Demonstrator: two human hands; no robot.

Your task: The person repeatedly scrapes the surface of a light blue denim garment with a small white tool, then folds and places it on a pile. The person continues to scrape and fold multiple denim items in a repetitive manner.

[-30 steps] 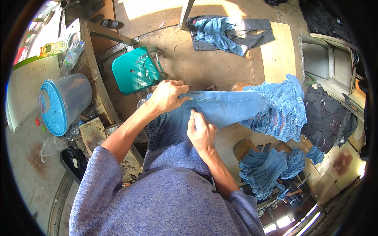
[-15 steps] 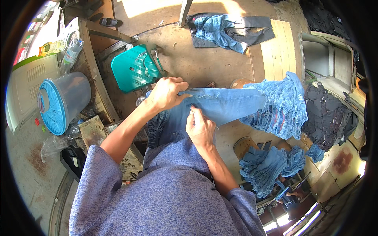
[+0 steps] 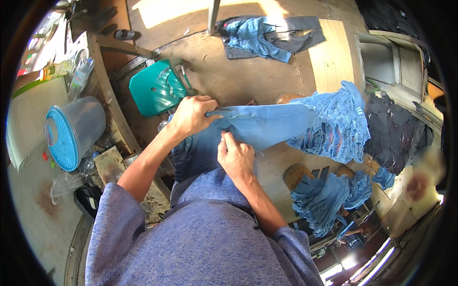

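Observation:
A light-blue denim jeans leg (image 3: 281,125) stretches across in front of me, from my waist toward the right. My left hand (image 3: 194,114) is closed on the folded upper edge of the denim. Just below it, my right hand (image 3: 237,156) pinches with thumb and forefinger against the cloth; what lies between the fingertips is too small to make out. The right end of the leg meets a bunched stack of blue denim pieces (image 3: 334,126). Darker denim (image 3: 183,152) hangs beside my left wrist.
A green plastic stool (image 3: 157,88) stands beyond my left hand. Left are a clear bucket with blue lid (image 3: 64,138) and another person's arm (image 3: 27,80). Jeans (image 3: 267,38) lie on the floor ahead. Right are dark garments (image 3: 393,131) and more bunched denim (image 3: 319,200).
The view has shifted slightly, and both hands have moved a little left with the denim, keeping their grip. Another person's arm has come in at the far left edge.

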